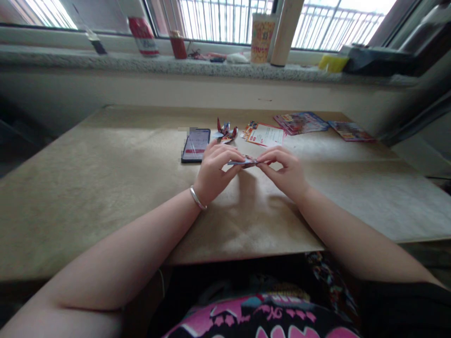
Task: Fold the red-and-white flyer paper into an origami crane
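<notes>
"Behind this broad beige table (105, 188), what forms the background?"

"Speckled grey stone windowsill (211, 68), below a window (225, 19) with a railing beyond; it bears a red and white can (143, 37) and a tall patterned cup (262, 40)."

"And the object in hand?"

"Small, thin piece of multicoloured paper (249, 162), seen nearly edge-on from where we stand. It is raised above the tabletop, about midway between the table's left and right edges."

"How is it gripped?"

"By two narrow pinches. Left hand (216, 171), with a silver bangle (198, 198) at the wrist: thumb and fingers hold the left end. Right hand (287, 169): thumb and fingertips hold the right end."

"Which items lie toward the far edge?"

"From left to right: a dark rectangular phone (197, 145); just beside it, a folded paper figure with pointed red tips (227, 134); a white printed sheet with a red and orange border (266, 134); a pile of colourful printed sheets (301, 123); and, near the far right corner, a smaller colourful stack (351, 131)."
</notes>
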Motion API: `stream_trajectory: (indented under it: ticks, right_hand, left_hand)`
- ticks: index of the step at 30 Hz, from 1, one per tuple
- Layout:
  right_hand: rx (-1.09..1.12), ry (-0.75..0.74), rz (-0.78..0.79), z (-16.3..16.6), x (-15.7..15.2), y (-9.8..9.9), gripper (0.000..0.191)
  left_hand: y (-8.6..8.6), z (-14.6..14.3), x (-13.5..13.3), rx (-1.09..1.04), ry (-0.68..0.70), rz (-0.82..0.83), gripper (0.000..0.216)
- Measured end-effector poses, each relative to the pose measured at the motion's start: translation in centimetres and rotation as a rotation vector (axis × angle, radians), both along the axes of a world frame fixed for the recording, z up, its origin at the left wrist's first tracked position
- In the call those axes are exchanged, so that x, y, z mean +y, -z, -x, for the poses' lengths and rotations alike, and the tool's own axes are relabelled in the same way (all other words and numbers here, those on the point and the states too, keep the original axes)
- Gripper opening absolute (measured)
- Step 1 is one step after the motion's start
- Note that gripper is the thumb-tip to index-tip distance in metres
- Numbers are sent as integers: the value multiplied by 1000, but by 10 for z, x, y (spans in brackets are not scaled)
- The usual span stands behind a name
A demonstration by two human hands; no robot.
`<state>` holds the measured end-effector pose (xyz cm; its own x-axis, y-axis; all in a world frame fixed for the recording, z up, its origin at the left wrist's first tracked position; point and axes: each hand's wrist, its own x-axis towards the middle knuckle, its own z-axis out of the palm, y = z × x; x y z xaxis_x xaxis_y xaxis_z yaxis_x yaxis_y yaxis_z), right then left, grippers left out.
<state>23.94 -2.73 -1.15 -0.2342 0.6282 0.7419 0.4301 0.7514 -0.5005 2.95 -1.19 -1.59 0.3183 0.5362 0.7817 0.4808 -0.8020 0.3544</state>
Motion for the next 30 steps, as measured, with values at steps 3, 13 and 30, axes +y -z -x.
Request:
stream_trajectory:
  ticks: [3, 13, 30]
  right_hand:
    - [-58, 27, -62, 0, 0, -1, 4]
    - [-260, 76, -167, 3, -5, -2, 6]
    - [-347, 143, -203, 4, -5, 0, 7]
  left_hand:
    - [0, -1, -1, 60, -13, -30, 8]
    - [1, -1, -3, 202, -75, -135, 11]
    - [0, -3, -5, 244, -151, -219, 11]
